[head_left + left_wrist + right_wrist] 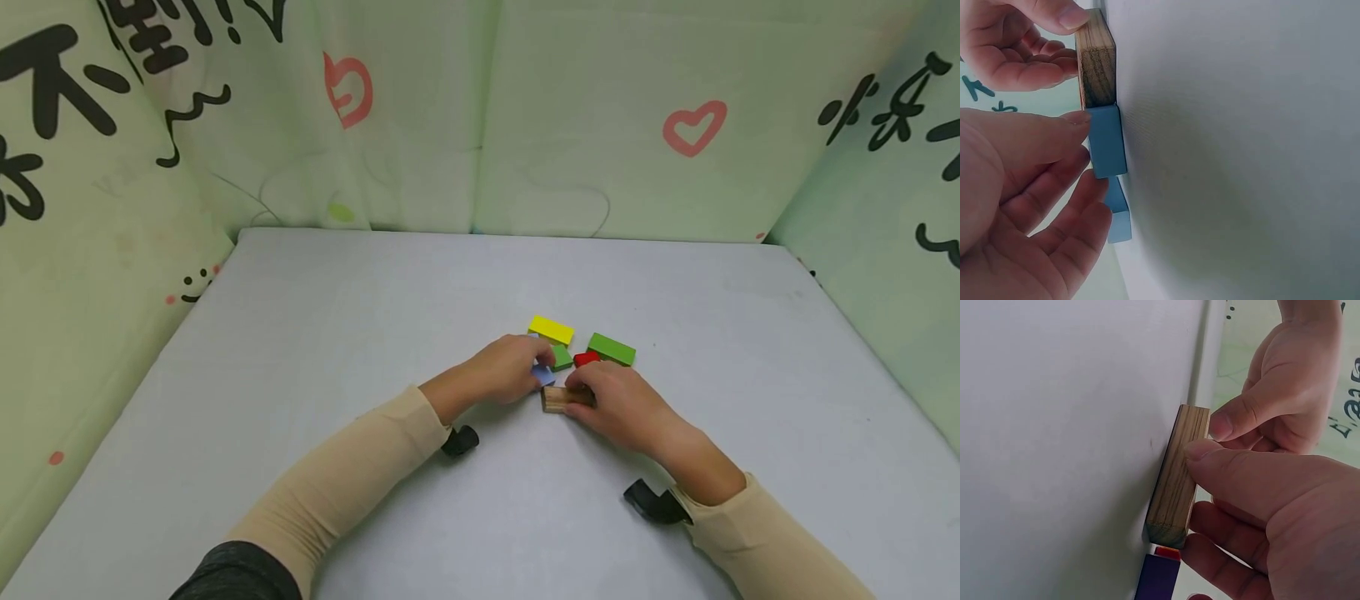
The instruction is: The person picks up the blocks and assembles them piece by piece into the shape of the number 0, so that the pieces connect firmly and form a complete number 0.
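A natural wood block (555, 400) with striped grain lies at the near side of a small group of coloured blocks. My right hand (618, 404) holds it by its right part, the thumb on its near long side in the right wrist view (1179, 475). On the left, my left hand (510, 368) pinches a blue block (1107, 140) that sits end to end with the wood block in the left wrist view. Another blue block (1120, 222) stands just beyond it. My left fingers partly cover the blue pieces in the head view.
Behind the hands lie a yellow block (551, 330), a small green block (561, 358), a red block (587, 358) and a longer green block (611, 349). A dark purple block (1159, 578) shows in the right wrist view. Printed curtains (585, 125) surround the white table (375, 292).
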### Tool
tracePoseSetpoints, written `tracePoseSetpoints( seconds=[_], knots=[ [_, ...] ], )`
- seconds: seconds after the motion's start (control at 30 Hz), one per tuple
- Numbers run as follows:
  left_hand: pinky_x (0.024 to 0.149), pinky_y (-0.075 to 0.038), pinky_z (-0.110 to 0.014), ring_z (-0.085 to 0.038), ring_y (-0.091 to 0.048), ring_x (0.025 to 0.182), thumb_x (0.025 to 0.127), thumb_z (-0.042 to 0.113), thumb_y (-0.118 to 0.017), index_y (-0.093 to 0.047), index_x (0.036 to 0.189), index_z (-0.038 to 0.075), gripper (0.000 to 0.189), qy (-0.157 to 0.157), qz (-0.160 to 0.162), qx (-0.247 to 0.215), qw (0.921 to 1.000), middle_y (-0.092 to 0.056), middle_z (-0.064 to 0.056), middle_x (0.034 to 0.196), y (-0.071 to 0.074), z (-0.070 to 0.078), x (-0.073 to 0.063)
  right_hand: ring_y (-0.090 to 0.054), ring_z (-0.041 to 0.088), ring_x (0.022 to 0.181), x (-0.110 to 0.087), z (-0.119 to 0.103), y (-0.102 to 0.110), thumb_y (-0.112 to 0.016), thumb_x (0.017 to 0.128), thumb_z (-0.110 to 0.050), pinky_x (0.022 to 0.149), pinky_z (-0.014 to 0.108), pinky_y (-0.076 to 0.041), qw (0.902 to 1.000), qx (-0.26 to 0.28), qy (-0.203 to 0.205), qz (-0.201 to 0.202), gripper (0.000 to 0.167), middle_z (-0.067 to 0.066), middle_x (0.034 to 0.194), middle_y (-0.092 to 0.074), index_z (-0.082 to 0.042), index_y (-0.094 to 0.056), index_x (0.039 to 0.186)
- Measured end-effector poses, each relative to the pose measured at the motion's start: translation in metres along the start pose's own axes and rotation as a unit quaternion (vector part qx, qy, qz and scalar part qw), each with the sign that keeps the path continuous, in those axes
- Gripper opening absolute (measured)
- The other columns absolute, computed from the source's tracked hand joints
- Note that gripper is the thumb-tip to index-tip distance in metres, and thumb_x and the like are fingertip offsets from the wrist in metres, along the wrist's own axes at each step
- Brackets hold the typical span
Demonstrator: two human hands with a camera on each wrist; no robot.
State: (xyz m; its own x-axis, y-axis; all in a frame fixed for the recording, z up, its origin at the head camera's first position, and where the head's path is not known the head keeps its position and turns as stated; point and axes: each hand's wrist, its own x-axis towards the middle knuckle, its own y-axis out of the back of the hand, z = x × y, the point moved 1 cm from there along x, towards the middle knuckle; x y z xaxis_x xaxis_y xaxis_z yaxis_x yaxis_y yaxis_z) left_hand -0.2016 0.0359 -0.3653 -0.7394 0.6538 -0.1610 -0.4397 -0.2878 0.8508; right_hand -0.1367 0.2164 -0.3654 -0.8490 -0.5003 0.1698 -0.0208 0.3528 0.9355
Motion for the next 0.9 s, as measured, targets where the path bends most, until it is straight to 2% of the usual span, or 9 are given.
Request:
tracePoseSetpoints(
  seconds=[0.23, 0.6, 0.9],
  knots=[
    [0.093, -0.046, -0.023, -0.012, -0.057, 0.105, 0.095, 0.011, -0.07, -0.066, 0.123, 0.01, 0.028, 0.007, -0.002, -0.004, 1.0, -0.065, 0.001, 0.12, -0.001, 0.0, -0.004, -0.058, 0.018, 0.081, -0.003, -0.003, -0.002, -0.084, 0.081, -0.011, 0.075, 0.039, -0.053, 1.0, 0.001, -0.004, -0.009, 0.023, 0.002, 0.09, -0.066, -0.004, -0.069, 0.097],
    [0.096, -0.047, -0.024, -0.013, -0.058, 0.105, 0.094, 0.011, -0.071, -0.066, 0.123, 0.011, 0.029, 0.017, -0.009, -0.017, 0.9997, -0.066, 0.001, 0.121, -0.005, -0.001, -0.014, -0.059, 0.017, 0.083, -0.003, -0.012, -0.005, -0.082, 0.084, -0.016, 0.077, 0.038, -0.054, 0.9982, 0.015, -0.033, -0.049, 0.024, 0.001, 0.092, -0.067, -0.004, -0.07, 0.102],
    [0.095, -0.047, -0.025, -0.014, -0.057, 0.104, 0.095, 0.012, -0.071, -0.066, 0.123, 0.01, 0.029, 0.027, -0.009, -0.019, 0.9994, -0.065, 0.0, 0.121, -0.004, -0.004, -0.023, -0.059, 0.015, 0.082, -0.002, -0.02, -0.007, -0.082, 0.084, -0.016, 0.075, 0.035, -0.053, 0.9986, 0.017, -0.022, -0.044, 0.024, -0.001, 0.09, -0.066, -0.005, -0.07, 0.102]
  ],
)
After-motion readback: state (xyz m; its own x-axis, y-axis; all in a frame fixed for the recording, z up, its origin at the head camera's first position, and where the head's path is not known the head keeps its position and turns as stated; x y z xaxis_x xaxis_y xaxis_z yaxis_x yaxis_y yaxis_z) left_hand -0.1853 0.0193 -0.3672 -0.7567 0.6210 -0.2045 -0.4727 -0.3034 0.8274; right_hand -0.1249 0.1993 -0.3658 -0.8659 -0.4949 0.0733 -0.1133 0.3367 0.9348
